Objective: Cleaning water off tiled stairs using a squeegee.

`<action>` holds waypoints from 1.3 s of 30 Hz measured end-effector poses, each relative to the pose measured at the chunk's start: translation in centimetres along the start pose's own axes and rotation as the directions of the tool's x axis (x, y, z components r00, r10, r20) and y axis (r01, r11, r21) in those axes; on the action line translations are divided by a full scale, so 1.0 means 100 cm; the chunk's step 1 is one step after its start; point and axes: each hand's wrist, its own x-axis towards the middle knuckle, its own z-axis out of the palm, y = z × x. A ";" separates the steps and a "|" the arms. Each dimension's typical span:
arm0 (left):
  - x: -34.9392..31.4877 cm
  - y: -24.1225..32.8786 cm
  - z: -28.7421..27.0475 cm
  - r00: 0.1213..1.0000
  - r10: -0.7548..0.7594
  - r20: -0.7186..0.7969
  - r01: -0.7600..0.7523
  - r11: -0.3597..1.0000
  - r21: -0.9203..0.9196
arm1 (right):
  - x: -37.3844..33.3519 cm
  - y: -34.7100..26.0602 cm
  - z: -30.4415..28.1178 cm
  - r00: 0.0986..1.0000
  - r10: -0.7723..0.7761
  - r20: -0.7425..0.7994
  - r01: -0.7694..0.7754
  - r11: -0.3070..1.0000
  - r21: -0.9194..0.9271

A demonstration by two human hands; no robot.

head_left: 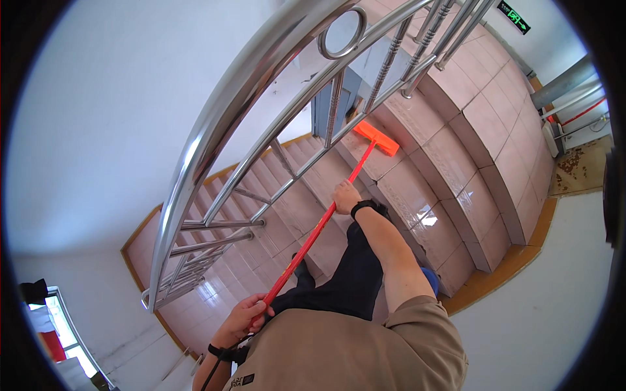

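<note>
While both hands are wrapped tight round the red broom handle, the right hand grips near mid-frame and the left hand sits low near the bottom edge. Broom head rests on a pink tiled step upper centre, beside the steel railing. Can't spot dirt, so progress is hard to call; looks mid-flight, with steps above and below.

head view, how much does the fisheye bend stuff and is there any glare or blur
Head view: the steel handrail bows in a strong arc and stair edges curve toward the black rim; a bright glare patch sits on a glossy stair tile; the red broom and both hands look sharp.
</note>
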 end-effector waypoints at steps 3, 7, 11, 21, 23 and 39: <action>-0.018 -0.013 -0.015 1.000 0.003 0.000 -0.003 1.000 -0.008 | -0.009 -0.029 -0.002 0.998 0.002 0.056 -0.001 1.000 -0.012; -0.043 -0.036 -0.031 1.000 0.028 -0.012 -0.028 1.000 0.006 | -0.023 -0.064 -0.003 0.995 -0.011 0.104 0.011 1.000 0.006; -0.069 -0.049 -0.042 0.998 0.013 -0.055 -0.012 1.000 0.013 | -0.035 -0.092 -0.004 0.992 -0.020 0.125 0.017 1.000 0.024; -0.092 -0.061 -0.042 0.997 -0.003 -0.076 0.004 1.000 0.006 | -0.049 -0.113 -0.004 0.990 -0.066 0.121 0.058 0.996 0.065; -0.091 -0.060 -0.043 0.997 -0.002 -0.078 0.001 1.000 -0.007 | -0.046 -0.110 -0.005 0.989 -0.082 0.124 0.075 0.995 0.067; 0.001 -0.011 0.022 1.000 -0.002 0.010 0.002 0.999 0.055 | -0.032 0.012 0.008 0.999 0.016 0.033 -0.017 1.000 0.021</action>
